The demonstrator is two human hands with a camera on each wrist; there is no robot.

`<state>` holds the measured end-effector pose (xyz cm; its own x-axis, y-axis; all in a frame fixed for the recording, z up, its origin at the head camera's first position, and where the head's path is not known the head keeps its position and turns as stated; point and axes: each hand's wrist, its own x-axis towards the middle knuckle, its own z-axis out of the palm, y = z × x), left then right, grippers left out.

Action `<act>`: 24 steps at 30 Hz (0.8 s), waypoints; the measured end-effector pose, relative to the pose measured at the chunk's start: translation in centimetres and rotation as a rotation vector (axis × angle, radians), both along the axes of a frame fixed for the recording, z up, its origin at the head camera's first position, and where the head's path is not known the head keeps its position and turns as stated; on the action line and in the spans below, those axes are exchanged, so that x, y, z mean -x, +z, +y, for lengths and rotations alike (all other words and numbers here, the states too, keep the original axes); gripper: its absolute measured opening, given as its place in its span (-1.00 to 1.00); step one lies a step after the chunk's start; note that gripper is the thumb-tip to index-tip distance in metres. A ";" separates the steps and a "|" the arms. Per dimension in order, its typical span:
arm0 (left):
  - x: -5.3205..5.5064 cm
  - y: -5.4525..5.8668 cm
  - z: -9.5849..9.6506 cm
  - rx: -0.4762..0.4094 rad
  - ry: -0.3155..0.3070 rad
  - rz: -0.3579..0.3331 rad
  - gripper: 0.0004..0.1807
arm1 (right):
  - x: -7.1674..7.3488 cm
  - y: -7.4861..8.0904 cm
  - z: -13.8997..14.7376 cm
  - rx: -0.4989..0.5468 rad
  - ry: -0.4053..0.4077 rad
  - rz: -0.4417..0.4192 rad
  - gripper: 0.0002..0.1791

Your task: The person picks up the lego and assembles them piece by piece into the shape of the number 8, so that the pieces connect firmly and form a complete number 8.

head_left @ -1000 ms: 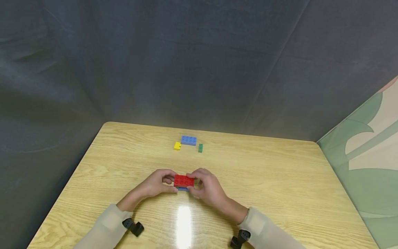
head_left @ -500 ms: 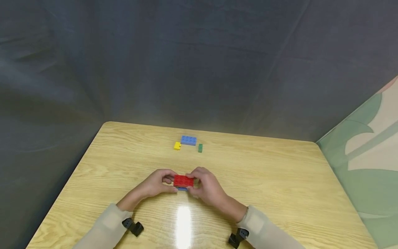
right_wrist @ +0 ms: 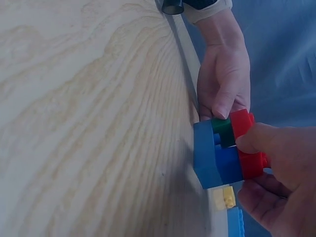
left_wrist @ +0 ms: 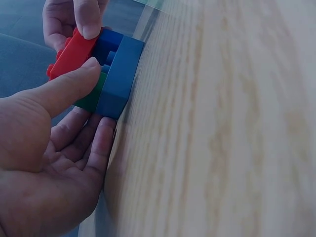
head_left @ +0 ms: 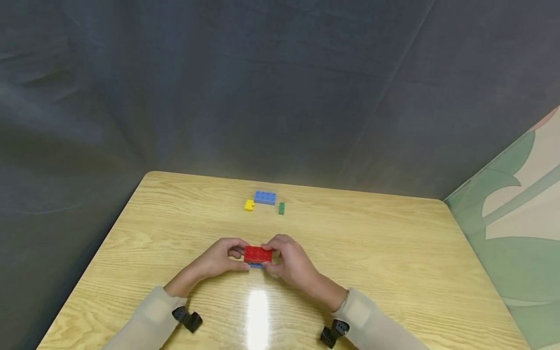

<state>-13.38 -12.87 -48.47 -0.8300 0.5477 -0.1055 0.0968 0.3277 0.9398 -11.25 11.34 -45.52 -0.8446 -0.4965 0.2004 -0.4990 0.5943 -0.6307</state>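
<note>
A small stack of toy building bricks stands near the table's middle between both hands. Its base is a long blue brick point(right_wrist: 205, 155). On that sit a green brick point(right_wrist: 223, 132) at the left end and a darker blue brick point(right_wrist: 228, 167) at the right, with a gap between them. Across their tops lies a red brick point(head_left: 258, 254), studs up. My right hand point(head_left: 294, 262) pinches the red brick at its right end, thumb on the near side. My left hand point(head_left: 224, 258) holds the stack's left end, thumb against the green brick point(left_wrist: 92, 98), fingers around the far side.
Farther back on the wooden table point(head_left: 372, 243) lie a blue brick point(head_left: 265, 197), a small yellow brick point(head_left: 249, 205) and a small green brick point(head_left: 282, 208). A dark curtain point(head_left: 280, 97) hangs behind the table's back edge; a leaf-patterned panel point(head_left: 520, 233) is at right.
The red brick and my right hand have shifted very slightly left. My left hand and the loose bricks have stayed in place.
</note>
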 end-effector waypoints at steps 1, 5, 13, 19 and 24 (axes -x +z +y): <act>0.0 0.0 0.0 0.002 0.002 -0.002 -0.53 | 0.0 0.0 0.0 0.005 -0.002 -0.003 -0.64; 0.1 -0.2 0.0 0.009 0.006 -0.011 -0.53 | -0.2 -0.2 0.0 0.042 -0.016 -0.028 -0.63; 0.1 -0.2 0.0 0.023 0.011 -0.007 -0.52 | -0.3 -1.3 0.3 0.122 -0.040 -0.060 -0.63; 0.1 -0.1 0.1 0.022 0.011 -0.013 -0.50 | -0.2 -2.2 0.5 0.221 -0.062 -0.117 -0.64; 0.1 0.2 -0.2 0.026 -0.021 -0.030 -0.46 | -0.3 -2.4 0.5 0.256 -0.065 -0.137 -0.62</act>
<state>-13.49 -13.11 -48.24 -0.8144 0.5620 -0.1444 0.0763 0.3504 0.9335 -11.00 11.79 -47.92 -0.9006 -0.3887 0.1943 -0.3654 0.4354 -0.8228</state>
